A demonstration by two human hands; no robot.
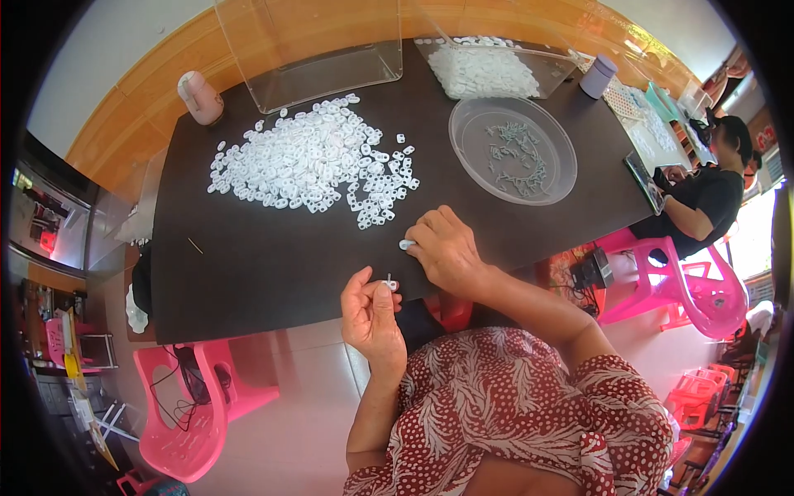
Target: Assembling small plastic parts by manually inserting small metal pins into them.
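My left hand (371,312), near the table's front edge, pinches a small white plastic piece (392,285) between thumb and fingers. A thin metal pin or screw stands up from that piece. Farther right and a little higher, my right hand (447,249) is closed on another small white plastic piece (405,245), which shows at its fingertips. The two hands are apart. Beyond them spreads a large pile of white plastic pieces (289,157) with holes. A round clear tray (468,165) at the right holds many small grey-green screws or pins (514,149).
The dark table (240,273) also carries a clear bin (331,74), a second clear bin with white pieces (480,70), a pink flask (201,97) and a lilac bottle (599,76). A co-worker (711,190) sits at the right. Pink chairs (186,430) stand around.
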